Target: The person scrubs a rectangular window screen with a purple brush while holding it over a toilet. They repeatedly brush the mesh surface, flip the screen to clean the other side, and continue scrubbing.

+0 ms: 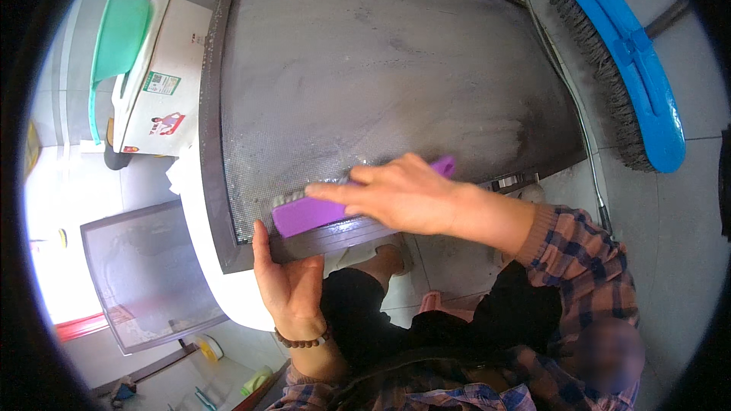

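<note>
A large framed mesh window screen (388, 68) lies before me, wet and soapy-looking near its lower left corner. My right hand (400, 194) grips a purple scrubbing brush (308, 214), with its pale bristles against the mesh beside the near edge of the frame. At that same corner my left hand (291, 279) supports the frame from below, palm up, with the thumb or a finger rising over the edge. A beaded bracelet is on the left wrist. The part of the left hand under the frame is hidden.
A white rounded surface (228, 302) shows under the screen. Left stand a white box (171, 68) with stickers and a green plastic dustpan-like item (120, 34). A second framed screen (154, 274) leans lower left. A blue broom head (634, 63) and a thin metal pole (582, 120) are right.
</note>
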`<state>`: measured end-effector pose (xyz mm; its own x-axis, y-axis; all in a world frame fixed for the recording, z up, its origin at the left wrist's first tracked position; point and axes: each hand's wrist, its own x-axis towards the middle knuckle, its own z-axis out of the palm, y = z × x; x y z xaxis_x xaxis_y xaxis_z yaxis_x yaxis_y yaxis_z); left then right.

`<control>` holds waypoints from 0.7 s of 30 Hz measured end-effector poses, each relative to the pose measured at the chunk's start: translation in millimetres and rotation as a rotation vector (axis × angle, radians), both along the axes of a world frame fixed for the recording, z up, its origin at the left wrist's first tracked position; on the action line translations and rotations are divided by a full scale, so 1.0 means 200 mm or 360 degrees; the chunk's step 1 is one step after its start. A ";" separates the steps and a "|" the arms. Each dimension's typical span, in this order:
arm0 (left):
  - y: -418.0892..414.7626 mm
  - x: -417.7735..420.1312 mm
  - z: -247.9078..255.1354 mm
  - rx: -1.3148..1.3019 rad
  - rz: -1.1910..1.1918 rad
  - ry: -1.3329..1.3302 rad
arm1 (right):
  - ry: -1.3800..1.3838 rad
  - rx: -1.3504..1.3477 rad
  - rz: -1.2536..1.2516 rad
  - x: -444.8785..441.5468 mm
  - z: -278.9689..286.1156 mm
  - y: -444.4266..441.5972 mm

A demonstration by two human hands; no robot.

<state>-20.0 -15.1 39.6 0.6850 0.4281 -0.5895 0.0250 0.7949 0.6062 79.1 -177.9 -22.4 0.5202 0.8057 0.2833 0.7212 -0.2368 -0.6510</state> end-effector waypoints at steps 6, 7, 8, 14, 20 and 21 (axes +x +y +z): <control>-0.02 -0.02 0.05 0.0034 -0.0013 0.0057 | 0.0077 -0.0207 -0.0951 0.37 -0.37 -0.31; -0.04 -0.01 0.04 0.0000 -0.0027 0.0027 | 0.0093 -0.0269 -0.1185 0.41 -0.35 -0.39; -0.05 0.00 0.04 -0.0035 -0.0042 -0.0005 | 0.0119 -0.0369 -0.1217 0.41 -0.35 -0.42; -0.03 0.00 0.03 -0.0073 0.0029 -0.0052 | 0.0021 -0.0048 -0.0306 -0.03 -0.02 0.07; -0.04 0.00 0.03 -0.0068 -0.0025 -0.0131 | -0.0014 0.0003 -0.0350 0.10 -0.03 0.13; -0.04 0.00 0.03 -0.0011 0.0020 -0.0105 | 0.0146 -0.0259 -0.0596 0.20 -0.04 0.08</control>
